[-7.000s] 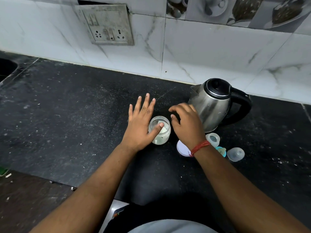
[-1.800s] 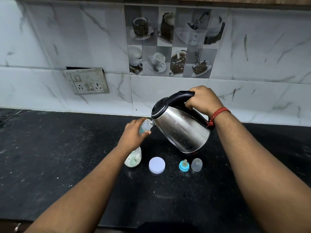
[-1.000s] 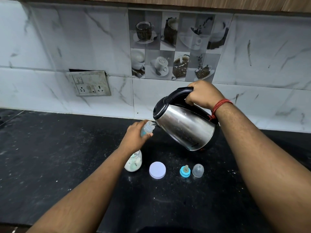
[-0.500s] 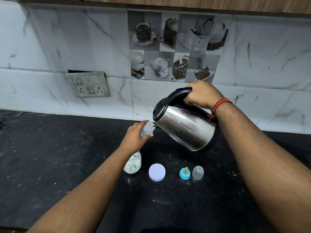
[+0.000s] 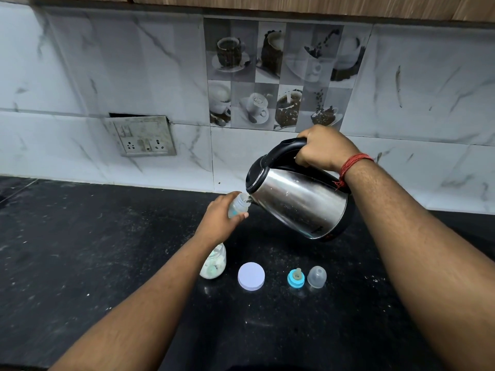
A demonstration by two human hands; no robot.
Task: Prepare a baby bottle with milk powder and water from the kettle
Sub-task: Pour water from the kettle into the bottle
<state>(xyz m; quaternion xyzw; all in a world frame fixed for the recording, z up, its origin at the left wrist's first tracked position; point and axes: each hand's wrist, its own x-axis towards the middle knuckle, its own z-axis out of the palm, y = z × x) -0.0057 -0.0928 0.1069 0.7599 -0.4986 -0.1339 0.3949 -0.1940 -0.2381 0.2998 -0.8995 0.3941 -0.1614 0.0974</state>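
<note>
My left hand [image 5: 218, 220] grips a small clear baby bottle [image 5: 238, 206] held above the black counter, its open mouth up against the kettle's spout. My right hand [image 5: 322, 148] grips the black handle of the steel kettle [image 5: 297, 194], which is lifted and tilted left toward the bottle. A glass jar of white milk powder [image 5: 214, 265] stands on the counter under my left wrist, partly hidden by it. Its white lid [image 5: 251, 276] lies flat beside it. The blue teat ring [image 5: 296, 278] and the clear bottle cap [image 5: 317, 276] sit to the right.
The black stone counter [image 5: 80, 250] runs from the marble-tiled wall to the near edge. A switch and socket plate [image 5: 142, 136] is set in the wall at the left. Wooden cabinets hang above the tiles.
The kettle has stayed tilted at the bottle's mouth over the last second, with only slight shifts. Seven seconds ago both hands were at the jar and the kettle stood on the counter.
</note>
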